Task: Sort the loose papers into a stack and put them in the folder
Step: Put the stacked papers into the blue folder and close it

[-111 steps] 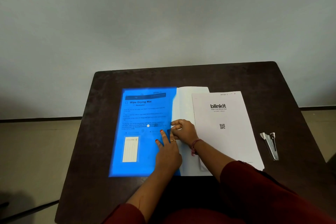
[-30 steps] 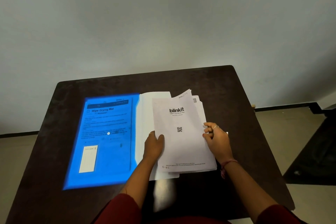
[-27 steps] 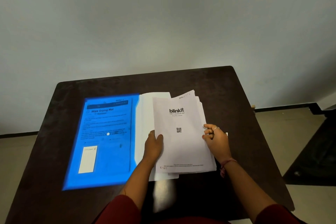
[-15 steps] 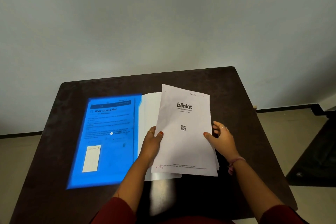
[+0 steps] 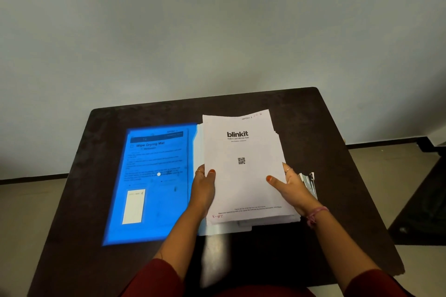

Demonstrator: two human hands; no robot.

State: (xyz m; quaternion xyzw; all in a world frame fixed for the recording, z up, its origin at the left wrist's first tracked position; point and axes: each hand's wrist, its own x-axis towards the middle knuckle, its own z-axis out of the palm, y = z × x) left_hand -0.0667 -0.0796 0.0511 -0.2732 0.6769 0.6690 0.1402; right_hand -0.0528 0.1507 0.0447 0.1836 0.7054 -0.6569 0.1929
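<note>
While the dark bench point(image 5: 337, 142) fills most of what I see below me, the blue folder point(image 5: 156, 224) lies open on its left part, its transparent cover spread flat toward my left. Through that cover a printed sheet headed "Wipe Drying Mat" point(image 5: 150, 144) shows, and lower down a small white label point(image 5: 133, 207) sits near the folder's near-left corner. The folder's pale right half point(image 5: 199, 149) peeks out just past the spine, mostly covered by what I am holding.

My left hand point(image 5: 204, 188) grasps the left edge of the stack of papers point(image 5: 241, 188), thumb lying on the top sheet and the other fingers tucked behind where I cannot see them. The stack sits over the folder's right half; whether its bottom edge rests on it or is lifted clear I cannot tell. The top sheet reads "blinkit" with a small QR code point(image 5: 241, 160) below, handwriting at its far corner and red writing at its near-left corner. The sheets beneath fan out slightly along the right and near edges.

My right hand point(image 5: 289, 183) grips the stack's right edge the same way, thumb on top, a pink band at the wrist. Just beyond its knuckles a metal stapler point(image 5: 310, 182) lies on the bench, partly hidden by that hand.
</note>
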